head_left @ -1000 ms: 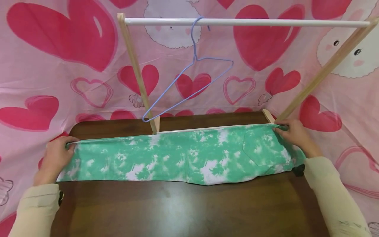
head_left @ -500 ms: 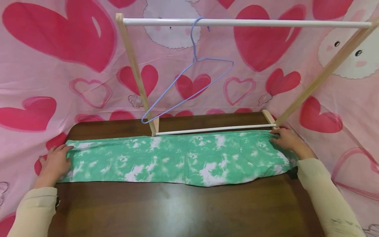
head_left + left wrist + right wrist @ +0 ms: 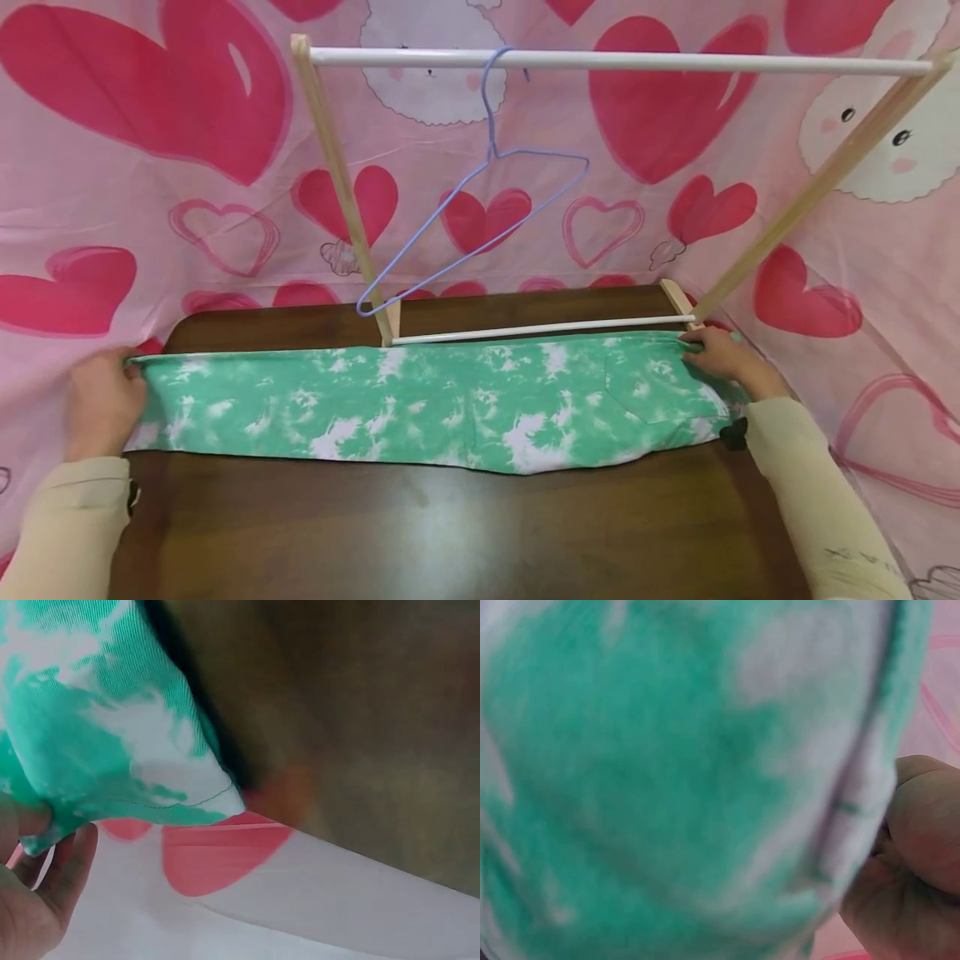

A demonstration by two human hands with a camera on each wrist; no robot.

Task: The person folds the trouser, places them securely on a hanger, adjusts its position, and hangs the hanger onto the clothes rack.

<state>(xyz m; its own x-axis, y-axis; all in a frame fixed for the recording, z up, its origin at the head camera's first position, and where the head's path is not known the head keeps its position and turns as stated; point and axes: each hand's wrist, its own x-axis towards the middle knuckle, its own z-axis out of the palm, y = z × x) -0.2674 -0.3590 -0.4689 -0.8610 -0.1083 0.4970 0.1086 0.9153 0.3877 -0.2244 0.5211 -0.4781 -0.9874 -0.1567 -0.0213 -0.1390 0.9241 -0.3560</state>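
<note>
A green and white tie-dye garment [image 3: 420, 400], folded into a long strip with a pocket outline near its right end, lies across the dark table. At its far left corner my left hand [image 3: 105, 404] pinches the edge; the left wrist view shows the cloth [image 3: 90, 727] held between thumb and fingers of that hand [image 3: 45, 892]. My right hand [image 3: 727, 360] is at the upper right end, fingertips on the cloth's top edge. In the right wrist view the garment [image 3: 645, 765] covers most of the picture, hiding the fingertips of my right hand [image 3: 919, 855].
Behind the garment stands a rack with wooden legs [image 3: 341, 183] and a white top bar [image 3: 675, 61]. A blue hanger [image 3: 427, 225] hangs from that bar. A lower white bar [image 3: 547, 327] runs just beyond the cloth. The brown table [image 3: 450, 533] extends in front; heart-print fabric surrounds it.
My left hand has gone from lying on the garment's left end to pinching its corner, and has moved left. The garment's top edge has come slightly toward me, uncovering the rack's lower bar.
</note>
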